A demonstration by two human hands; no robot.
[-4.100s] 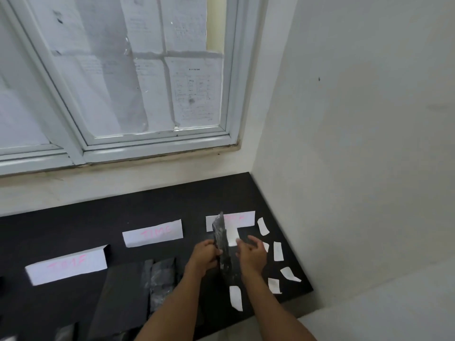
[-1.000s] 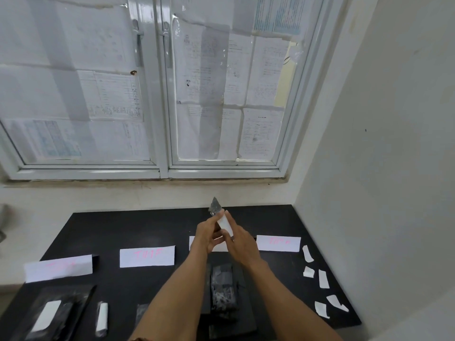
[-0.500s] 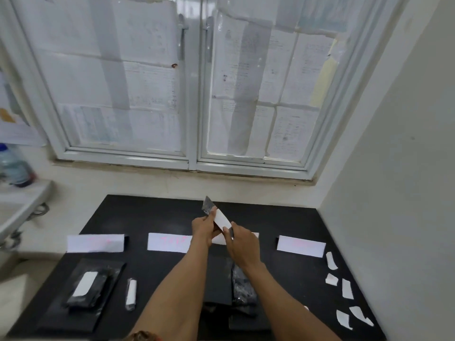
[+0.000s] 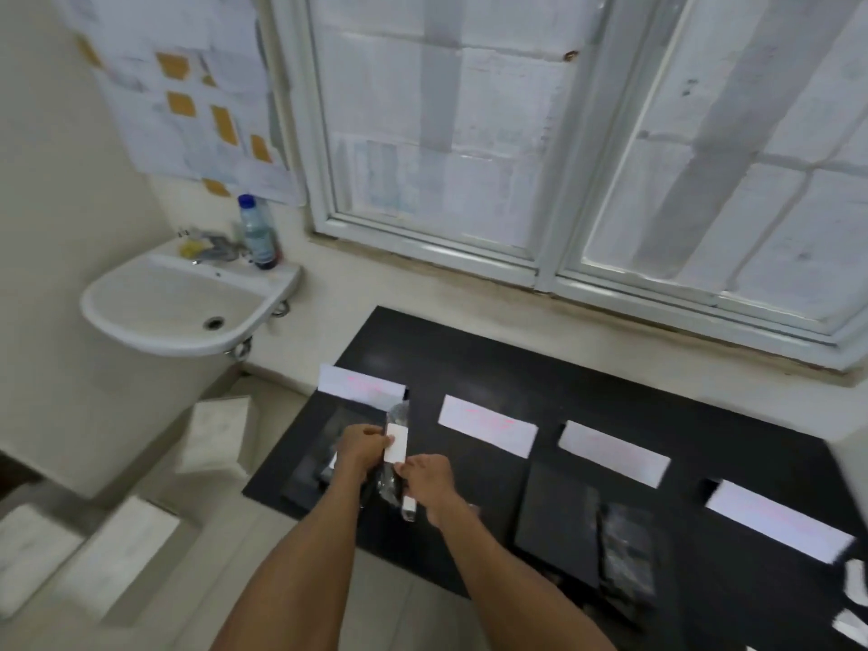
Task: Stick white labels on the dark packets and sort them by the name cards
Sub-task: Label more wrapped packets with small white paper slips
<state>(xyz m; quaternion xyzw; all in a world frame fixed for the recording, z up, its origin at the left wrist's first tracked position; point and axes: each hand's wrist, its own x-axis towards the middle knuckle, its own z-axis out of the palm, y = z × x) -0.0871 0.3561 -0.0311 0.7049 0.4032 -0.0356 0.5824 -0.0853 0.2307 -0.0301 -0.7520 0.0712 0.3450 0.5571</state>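
Both hands grip one labelled dark packet (image 4: pixel 396 455) just in front of the leftmost name card (image 4: pixel 360 386): the left hand (image 4: pixel 361 451) pinches its side, the right hand (image 4: pixel 428 479) its lower end. This packet seems about to be sorted there, while unlabelled packets (image 4: pixel 627 552) and loose white labels (image 4: pixel 856 582) lie far to the card's right, so much labelling remains.

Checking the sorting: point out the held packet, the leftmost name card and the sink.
packet (image 4: pixel 389 481), head view, dark lower part
leftmost name card (image 4: pixel 361 386), head view, middle
sink (image 4: pixel 141 338), head view, front rim

White sink (image 4: pixel 141 293), bottle (image 4: pixel 257 232) on its rim, window (image 4: pixel 540 256) — papered panes
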